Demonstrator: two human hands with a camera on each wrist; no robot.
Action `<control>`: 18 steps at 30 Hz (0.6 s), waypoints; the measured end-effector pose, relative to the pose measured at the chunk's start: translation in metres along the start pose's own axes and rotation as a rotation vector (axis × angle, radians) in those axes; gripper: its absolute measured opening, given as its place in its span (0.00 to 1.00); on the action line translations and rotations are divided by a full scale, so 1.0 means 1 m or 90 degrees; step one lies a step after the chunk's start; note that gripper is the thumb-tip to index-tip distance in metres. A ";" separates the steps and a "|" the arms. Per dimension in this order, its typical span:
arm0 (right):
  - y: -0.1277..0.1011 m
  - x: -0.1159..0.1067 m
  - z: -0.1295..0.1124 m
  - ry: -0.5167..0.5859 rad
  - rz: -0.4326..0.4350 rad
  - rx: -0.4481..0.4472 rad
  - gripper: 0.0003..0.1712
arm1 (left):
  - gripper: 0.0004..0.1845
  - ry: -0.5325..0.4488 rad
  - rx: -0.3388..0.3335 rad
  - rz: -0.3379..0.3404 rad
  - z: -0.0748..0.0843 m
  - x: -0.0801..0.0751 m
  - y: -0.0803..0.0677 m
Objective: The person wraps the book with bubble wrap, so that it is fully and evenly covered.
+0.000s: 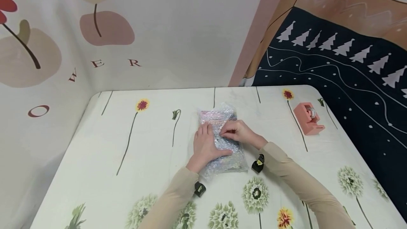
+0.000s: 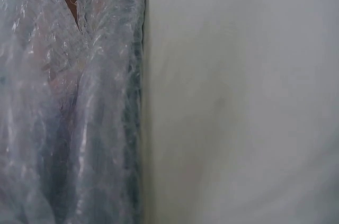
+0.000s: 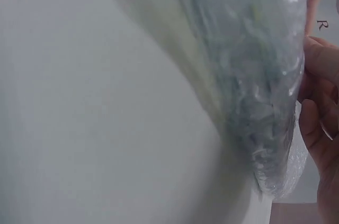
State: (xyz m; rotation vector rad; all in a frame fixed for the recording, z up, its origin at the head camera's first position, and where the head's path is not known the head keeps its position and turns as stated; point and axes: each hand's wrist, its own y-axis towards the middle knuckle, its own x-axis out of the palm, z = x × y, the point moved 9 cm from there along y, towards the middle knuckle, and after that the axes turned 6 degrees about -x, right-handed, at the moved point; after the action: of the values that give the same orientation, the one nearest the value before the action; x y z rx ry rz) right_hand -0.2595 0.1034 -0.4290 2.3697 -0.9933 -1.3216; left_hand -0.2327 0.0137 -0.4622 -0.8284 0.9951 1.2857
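A flat package in clear bubble wrap [image 1: 220, 116] lies on the flower-print table [image 1: 152, 140], near its middle. My left hand [image 1: 206, 145] lies flat on the package's left half, fingers straight and thumb spread toward the right. My right hand [image 1: 236, 132] sits on the right half, its curled fingers pinching a fold of the wrap. The left wrist view is filled by the bubble wrap [image 2: 69, 118] beside bare tablecloth [image 2: 238, 102]. In the right wrist view the wrap [image 3: 254, 75] stands close, with curled fingers [image 3: 318, 128] at its right edge. What is inside the wrap is hidden.
A pink tape dispenser [image 1: 309, 118] stands at the right of the table, near the edge. Printed cloth walls close in the back and left; a dark cloth with white trees hangs on the right. Bare tablecloth spreads left of the package.
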 end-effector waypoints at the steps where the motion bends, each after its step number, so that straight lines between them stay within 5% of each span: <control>1: -0.001 0.001 0.000 -0.004 -0.008 -0.005 0.08 | 0.69 0.000 0.000 0.002 0.000 0.000 0.000; 18: -0.004 0.013 -0.007 -0.077 -0.133 -0.021 0.09 | 0.68 0.002 -0.007 -0.002 -0.001 0.002 0.002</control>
State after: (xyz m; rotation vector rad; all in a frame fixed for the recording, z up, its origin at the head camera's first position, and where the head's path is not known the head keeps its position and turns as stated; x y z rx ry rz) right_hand -0.2469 0.0968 -0.4360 2.4477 -0.7628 -1.5600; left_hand -0.2344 0.0136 -0.4645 -0.8397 0.9896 1.2881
